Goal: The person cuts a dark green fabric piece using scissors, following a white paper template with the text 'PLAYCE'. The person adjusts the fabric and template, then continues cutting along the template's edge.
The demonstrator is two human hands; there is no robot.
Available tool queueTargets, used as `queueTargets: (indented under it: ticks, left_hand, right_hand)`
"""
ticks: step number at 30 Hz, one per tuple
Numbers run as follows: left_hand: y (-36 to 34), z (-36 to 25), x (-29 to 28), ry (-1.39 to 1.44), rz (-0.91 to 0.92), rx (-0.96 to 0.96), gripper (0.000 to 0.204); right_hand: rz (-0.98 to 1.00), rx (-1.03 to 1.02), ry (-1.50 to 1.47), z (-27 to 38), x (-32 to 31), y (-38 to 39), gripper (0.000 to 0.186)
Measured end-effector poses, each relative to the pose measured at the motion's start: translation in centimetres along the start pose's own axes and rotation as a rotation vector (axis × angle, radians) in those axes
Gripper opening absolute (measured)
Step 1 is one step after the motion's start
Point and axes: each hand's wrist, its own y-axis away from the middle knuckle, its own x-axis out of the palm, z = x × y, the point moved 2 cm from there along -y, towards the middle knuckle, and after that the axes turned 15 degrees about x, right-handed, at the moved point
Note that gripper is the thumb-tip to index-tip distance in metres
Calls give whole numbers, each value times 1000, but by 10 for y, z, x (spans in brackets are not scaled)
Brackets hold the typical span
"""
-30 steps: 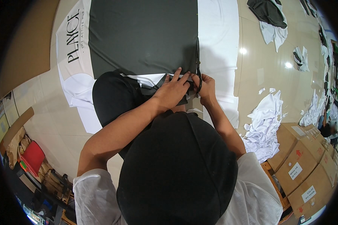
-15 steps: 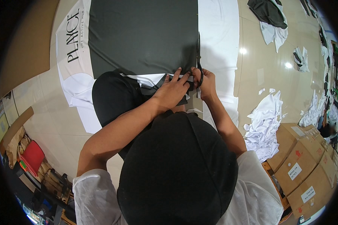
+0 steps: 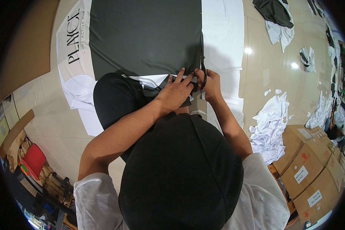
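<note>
1. Clock centred on the head view. The dark grey cloth (image 3: 145,38) lies between 11 and 12 o'clock, spread on the floor (image 3: 257,82).
2. Right hand (image 3: 211,85), toward 2 o'clock: I read it as closed round the handles of the black scissors (image 3: 202,59), fingers curled in.
3. Scissors at 1 o'clock, blades toward 12, along the cloth's 3 o'clock edge, where it meets the white fabric (image 3: 223,42). Blade gap: I cannot tell.
4. Left hand (image 3: 175,94), at 12 o'clock: fingers spread, laid on the near edge of the cloth, closed round nothing I can see; thumb unclear. I judge it serves as a weight, keeping the material taut beside the blades.
5. Aligning the scissors with that edge presumably keeps them on the colour boundary.
6. Appearance: grey area matt, mostly smooth, faint ripples toward 10 o'clock; near edge turned and rumpled, its white underside showing. A pale strip with dark lettering (image 3: 73,36) adjoins at 10 o'clock.
7. Surroundings: crumpled white scraps (image 3: 270,132) at 3 o'clock, cardboard boxes (image 3: 310,168) near 4.
</note>
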Motion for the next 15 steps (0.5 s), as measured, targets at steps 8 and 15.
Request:
queueTargets:
  ticks: [8, 15]
  left_hand:
    - [0, 0, 3, -31, -14, 12, 29]
    - [0, 0, 2, -4, -3, 8, 32]
  right_hand:
    - [28, -17, 26, 13, 1, -7, 35]
    - [39, -6, -13, 19, 4, -7, 31]
